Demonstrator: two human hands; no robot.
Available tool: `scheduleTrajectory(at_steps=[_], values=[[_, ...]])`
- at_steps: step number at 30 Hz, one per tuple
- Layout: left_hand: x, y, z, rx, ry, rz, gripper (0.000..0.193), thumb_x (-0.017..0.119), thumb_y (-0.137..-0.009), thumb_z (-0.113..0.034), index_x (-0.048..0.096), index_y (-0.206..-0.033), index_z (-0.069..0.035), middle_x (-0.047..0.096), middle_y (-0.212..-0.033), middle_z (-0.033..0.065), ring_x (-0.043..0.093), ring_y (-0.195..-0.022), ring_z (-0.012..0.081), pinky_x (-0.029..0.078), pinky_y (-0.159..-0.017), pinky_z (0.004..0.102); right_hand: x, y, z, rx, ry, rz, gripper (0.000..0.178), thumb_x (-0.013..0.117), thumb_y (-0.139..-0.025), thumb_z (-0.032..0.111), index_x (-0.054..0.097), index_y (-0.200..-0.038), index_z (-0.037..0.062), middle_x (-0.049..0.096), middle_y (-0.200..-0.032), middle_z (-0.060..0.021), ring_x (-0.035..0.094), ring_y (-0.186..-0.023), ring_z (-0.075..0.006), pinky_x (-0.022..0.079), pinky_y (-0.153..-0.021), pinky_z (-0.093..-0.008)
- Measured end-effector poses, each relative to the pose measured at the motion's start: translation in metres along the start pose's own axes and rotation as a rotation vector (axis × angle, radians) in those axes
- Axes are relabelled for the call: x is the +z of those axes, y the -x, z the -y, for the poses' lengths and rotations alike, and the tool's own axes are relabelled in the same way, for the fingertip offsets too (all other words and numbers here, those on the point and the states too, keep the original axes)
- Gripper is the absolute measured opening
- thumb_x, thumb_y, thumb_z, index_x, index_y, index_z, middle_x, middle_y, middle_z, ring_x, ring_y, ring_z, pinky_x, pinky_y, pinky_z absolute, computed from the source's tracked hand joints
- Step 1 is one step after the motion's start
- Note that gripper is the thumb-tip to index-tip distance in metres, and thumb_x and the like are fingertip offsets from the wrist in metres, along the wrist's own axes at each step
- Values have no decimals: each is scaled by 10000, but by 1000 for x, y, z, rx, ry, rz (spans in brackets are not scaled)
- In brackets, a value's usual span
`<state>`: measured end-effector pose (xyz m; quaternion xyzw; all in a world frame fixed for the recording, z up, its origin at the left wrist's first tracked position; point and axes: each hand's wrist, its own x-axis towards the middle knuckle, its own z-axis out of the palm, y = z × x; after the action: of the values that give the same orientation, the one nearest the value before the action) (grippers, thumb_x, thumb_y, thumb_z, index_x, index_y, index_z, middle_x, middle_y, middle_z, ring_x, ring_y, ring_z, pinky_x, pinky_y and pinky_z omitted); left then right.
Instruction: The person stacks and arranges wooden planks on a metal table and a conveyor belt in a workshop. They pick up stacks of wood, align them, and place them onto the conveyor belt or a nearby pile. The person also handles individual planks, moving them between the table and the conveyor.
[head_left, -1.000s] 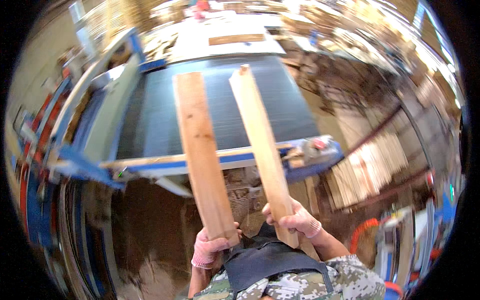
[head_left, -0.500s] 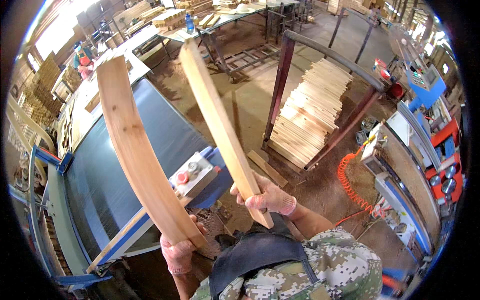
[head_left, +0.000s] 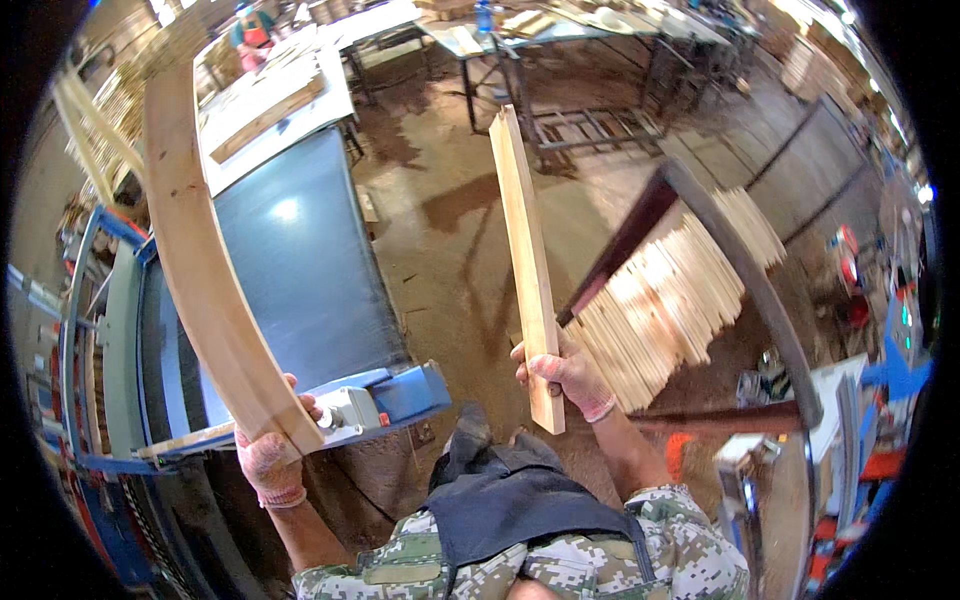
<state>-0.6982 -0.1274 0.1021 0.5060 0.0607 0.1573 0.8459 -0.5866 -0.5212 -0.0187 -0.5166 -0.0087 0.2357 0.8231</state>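
Observation:
My left hand (head_left: 272, 462), in a pale fingerless glove, is closed round the near end of a wide wooden board (head_left: 198, 255). That board rises up and away over a dark blue conveyor belt (head_left: 300, 270). My right hand (head_left: 570, 375), gloved the same way, grips a narrower wooden strip (head_left: 523, 250) close to its lower end. The strip stands tilted up over the floor, apart from the board. Just right of my right hand lies a stack of wooden strips (head_left: 655, 310) within a dark metal frame (head_left: 745, 250).
A blue machine end with a grey control box (head_left: 350, 412) sits by my left hand. Beyond the belt is a white table (head_left: 335, 105) with wood on it, and a person (head_left: 252, 32) stands behind. Machinery (head_left: 905, 340) lines the right side.
My view has turned, so the belt and the rack appear shifted. Both hands still hold their pieces; they are farther apart, and the strip is more upright and nearer the rack.

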Motion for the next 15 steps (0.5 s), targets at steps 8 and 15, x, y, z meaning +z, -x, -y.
scheduleTrajectory(at_steps=[8, 15], values=[[-7, -64, -1, 96, -113, -248, 834, 906, -696, -217, 572, -1400, 80, 676, -1272, 218, 747, -1023, 335, 652, -869, 458, 23, -170, 36, 61, 7, 372, 676, 817, -839, 439, 620, -1279, -35, 698, -1179, -149, 731, -939, -215, 614, -810, -355], [-31, -122, 7, -43, -146, -386, 824, 890, -648, -265, 602, -1339, 79, 723, -1168, 228, 759, -930, 320, 646, -823, 449, 62, -304, 47, 213, -34, 571, 713, 820, -834, 440, 608, -1308, -49, 696, -1184, -160, 720, -958, -233, 617, -874, -408]])
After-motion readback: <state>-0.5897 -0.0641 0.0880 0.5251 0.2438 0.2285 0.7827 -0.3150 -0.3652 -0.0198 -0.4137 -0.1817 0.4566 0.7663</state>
